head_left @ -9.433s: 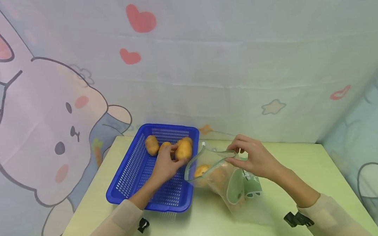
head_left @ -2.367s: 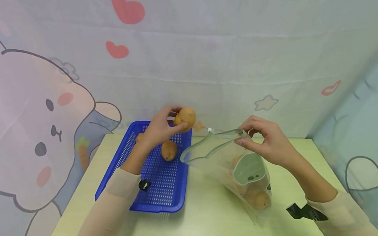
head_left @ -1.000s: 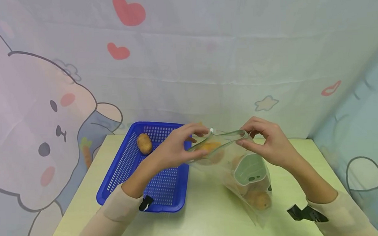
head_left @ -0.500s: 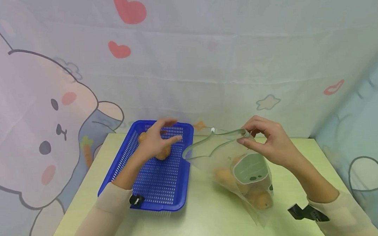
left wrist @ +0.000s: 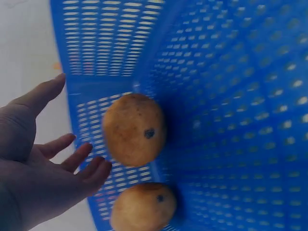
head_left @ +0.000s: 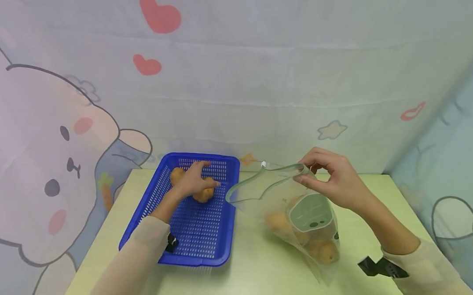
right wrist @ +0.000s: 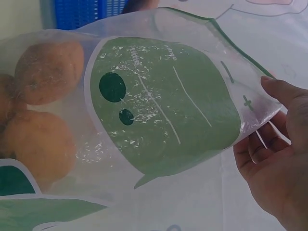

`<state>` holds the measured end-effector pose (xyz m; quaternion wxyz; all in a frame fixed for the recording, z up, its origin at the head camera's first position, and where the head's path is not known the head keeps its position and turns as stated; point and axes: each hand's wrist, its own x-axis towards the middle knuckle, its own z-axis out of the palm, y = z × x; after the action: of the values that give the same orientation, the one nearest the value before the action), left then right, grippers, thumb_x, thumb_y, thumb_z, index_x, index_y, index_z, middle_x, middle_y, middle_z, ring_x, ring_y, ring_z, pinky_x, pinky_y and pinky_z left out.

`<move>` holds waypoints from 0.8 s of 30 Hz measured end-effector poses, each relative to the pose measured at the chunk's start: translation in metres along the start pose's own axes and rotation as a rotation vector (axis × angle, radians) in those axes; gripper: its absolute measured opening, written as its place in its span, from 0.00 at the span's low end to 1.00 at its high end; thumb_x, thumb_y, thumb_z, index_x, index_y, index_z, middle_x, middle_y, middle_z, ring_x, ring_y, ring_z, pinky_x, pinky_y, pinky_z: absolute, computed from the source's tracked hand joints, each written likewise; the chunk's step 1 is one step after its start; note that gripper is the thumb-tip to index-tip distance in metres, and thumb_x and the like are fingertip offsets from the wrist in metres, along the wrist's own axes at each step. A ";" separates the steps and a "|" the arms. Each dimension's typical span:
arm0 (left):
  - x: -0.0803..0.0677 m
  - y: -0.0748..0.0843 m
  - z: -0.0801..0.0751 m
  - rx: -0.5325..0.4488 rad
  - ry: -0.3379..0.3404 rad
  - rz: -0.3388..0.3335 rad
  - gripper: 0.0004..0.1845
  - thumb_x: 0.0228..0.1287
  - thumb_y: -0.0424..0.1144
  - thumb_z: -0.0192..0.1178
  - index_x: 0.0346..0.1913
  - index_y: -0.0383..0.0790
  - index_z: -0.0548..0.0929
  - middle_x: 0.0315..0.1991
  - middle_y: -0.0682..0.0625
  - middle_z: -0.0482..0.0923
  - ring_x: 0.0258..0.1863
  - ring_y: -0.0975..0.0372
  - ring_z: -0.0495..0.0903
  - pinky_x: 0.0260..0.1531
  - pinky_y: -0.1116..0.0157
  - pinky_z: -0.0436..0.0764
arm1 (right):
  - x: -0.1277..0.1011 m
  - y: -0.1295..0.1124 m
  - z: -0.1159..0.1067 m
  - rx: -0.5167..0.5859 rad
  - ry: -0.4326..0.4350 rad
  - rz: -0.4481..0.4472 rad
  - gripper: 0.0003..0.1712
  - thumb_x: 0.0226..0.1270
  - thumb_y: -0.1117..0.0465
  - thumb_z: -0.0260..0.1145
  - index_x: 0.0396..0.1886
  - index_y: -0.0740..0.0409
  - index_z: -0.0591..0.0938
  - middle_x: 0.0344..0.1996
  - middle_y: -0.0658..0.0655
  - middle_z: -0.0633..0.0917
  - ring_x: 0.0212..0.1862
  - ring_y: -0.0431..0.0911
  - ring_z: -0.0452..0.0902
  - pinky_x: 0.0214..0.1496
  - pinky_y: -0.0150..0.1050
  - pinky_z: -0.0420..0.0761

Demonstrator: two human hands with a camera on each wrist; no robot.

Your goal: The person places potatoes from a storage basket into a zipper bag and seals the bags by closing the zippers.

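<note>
My left hand (head_left: 192,180) reaches into the blue plastic basket (head_left: 231,209), thumb and fingers spread over two potatoes. One potato (head_left: 204,195) is partly hidden beneath the hand; another potato (head_left: 177,175) lies farther left. From the left wrist, the hand (left wrist: 48,168) appears beside the nearer potato (left wrist: 134,130) with nothing in its grasp. My right hand (head_left: 337,178) pinches the rim of a clear zip bag (head_left: 310,212) with a green print, keeping its mouth wide. Several potatoes (right wrist: 50,72) show through the bag's lower part.
The basket and bag stand side by side on a pale green table (head_left: 253,270). Behind them hangs a printed cloth backdrop (head_left: 254,89). A small white slider (head_left: 263,164) sits at the bag's far rim.
My left hand brought potatoes from the basket to the bag's mouth, let go, and moved back over the basket. The bag holds more potatoes; my right hand kept hold of its rim.
</note>
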<state>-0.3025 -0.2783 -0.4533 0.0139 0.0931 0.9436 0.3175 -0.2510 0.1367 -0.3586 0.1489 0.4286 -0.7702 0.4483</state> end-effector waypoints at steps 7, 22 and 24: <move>0.000 -0.002 0.009 0.144 -0.042 -0.131 0.46 0.64 0.44 0.75 0.78 0.25 0.64 0.72 0.26 0.65 0.72 0.35 0.67 0.69 0.40 0.73 | -0.002 -0.001 -0.002 -0.007 0.023 -0.011 0.15 0.61 0.72 0.79 0.42 0.49 0.89 0.39 0.46 0.86 0.41 0.39 0.79 0.46 0.29 0.80; -0.004 0.011 -0.001 0.080 0.101 -0.016 0.40 0.64 0.44 0.74 0.74 0.29 0.71 0.63 0.34 0.73 0.55 0.44 0.79 0.53 0.48 0.85 | 0.002 0.000 0.003 0.003 0.023 -0.047 0.15 0.60 0.73 0.79 0.42 0.52 0.90 0.39 0.47 0.86 0.40 0.40 0.80 0.45 0.29 0.80; -0.006 0.024 -0.010 0.035 0.152 0.038 0.41 0.66 0.46 0.74 0.75 0.32 0.70 0.66 0.36 0.72 0.59 0.45 0.78 0.54 0.49 0.85 | 0.002 0.000 0.002 0.000 0.022 -0.048 0.16 0.60 0.73 0.79 0.43 0.52 0.90 0.39 0.47 0.86 0.40 0.40 0.80 0.45 0.29 0.80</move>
<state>-0.2938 -0.2664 -0.4309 -0.0657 0.0870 0.9453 0.3074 -0.2523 0.1336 -0.3587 0.1681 0.4419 -0.7579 0.4495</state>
